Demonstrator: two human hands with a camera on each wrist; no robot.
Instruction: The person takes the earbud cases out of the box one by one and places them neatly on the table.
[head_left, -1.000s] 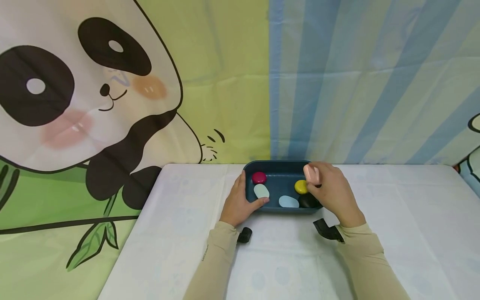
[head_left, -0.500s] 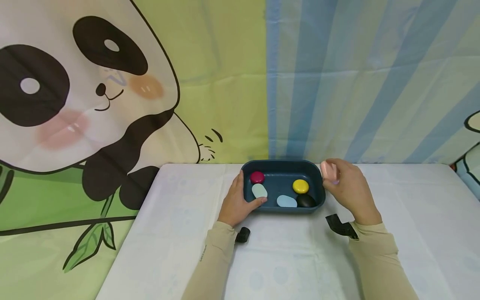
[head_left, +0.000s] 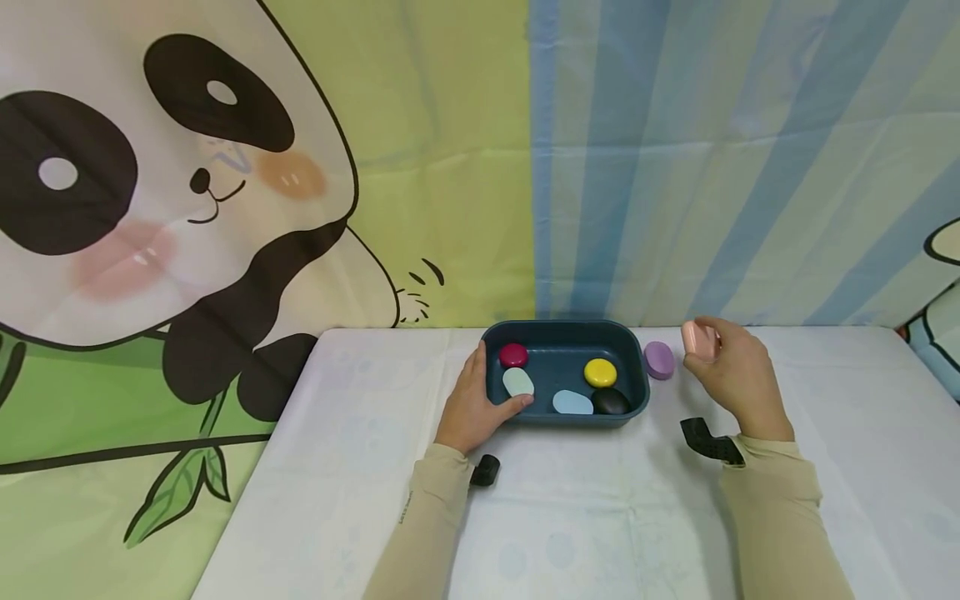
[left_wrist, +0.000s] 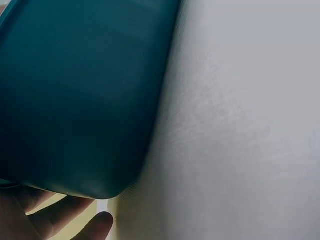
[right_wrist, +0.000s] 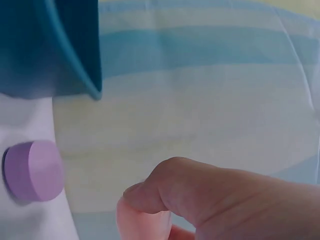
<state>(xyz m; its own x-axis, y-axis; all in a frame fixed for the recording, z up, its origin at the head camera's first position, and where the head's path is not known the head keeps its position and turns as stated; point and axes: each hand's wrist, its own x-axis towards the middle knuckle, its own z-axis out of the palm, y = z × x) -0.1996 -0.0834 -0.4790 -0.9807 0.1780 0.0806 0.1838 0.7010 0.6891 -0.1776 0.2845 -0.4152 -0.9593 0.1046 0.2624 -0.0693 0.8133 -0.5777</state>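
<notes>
- Steadying the dark blue plastic tray (head_left: 551,371), our left hand (head_left: 471,408) grips its near left corner, thumb over the rim and fingers along the outside of the left wall.
- Pinching a pink rounded block (head_left: 697,342) between thumb and fingers, our right hand (head_left: 738,375) is to the right of the tray, apart from it.
- Just outside the tray's right wall we see a purple oval block (head_left: 659,360) on the white tablecloth (head_left: 570,508).
- Inside the tray, we find a red round piece (head_left: 513,355) in the far left corner and a pale mint oval piece (head_left: 517,382) near our left thumb.
- Along the tray's near wall we have a light blue oval piece (head_left: 573,402), with a black oval piece (head_left: 611,402) beside it in the near right corner.
- Toward the tray's right end, behind the black one, we see a yellow round piece (head_left: 600,372).
</notes>
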